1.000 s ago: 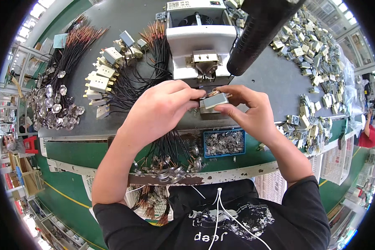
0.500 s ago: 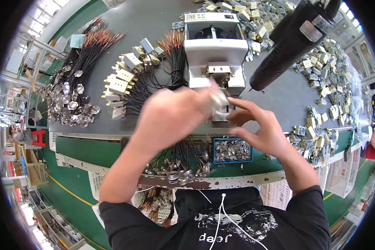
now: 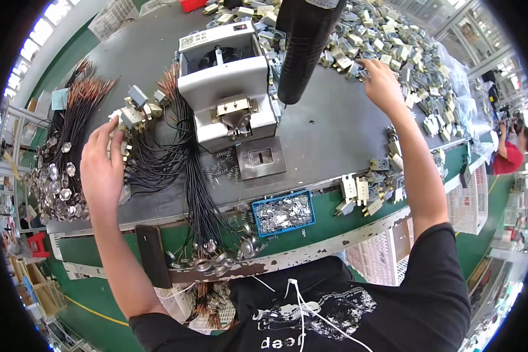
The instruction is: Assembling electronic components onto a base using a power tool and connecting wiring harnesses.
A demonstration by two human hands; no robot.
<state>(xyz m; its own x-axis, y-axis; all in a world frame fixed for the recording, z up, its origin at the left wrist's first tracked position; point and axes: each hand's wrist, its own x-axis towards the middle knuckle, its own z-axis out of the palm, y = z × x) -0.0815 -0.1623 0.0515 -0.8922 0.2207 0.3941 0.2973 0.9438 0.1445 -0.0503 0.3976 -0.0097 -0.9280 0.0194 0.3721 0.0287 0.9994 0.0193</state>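
Note:
My left hand is at the left cluster of cream plug blocks with black wires. Its thumb and fingertips close around a small white plastic block at the cluster's edge. Out to the far right, my right hand reaches over the large heap of grey and cream plastic parts. Its fingers are stretched out and apart, with the fingertips at the heap's near edge; no held part shows. Between the hands stands a white-grey machine with a metal block on its front. Before it lies a slotted metal plate.
A black cylindrical tool hangs beside the machine. A blue tray of small metal pieces and a dark phone-like slab are at the front edge. Black wires run down beside loose springs. Round metal-ended wire bundles lie left.
My hands have parted from in front of the machine. The left went left to the block cluster, the right to the far-right heap. The whole view has shifted and tilted.

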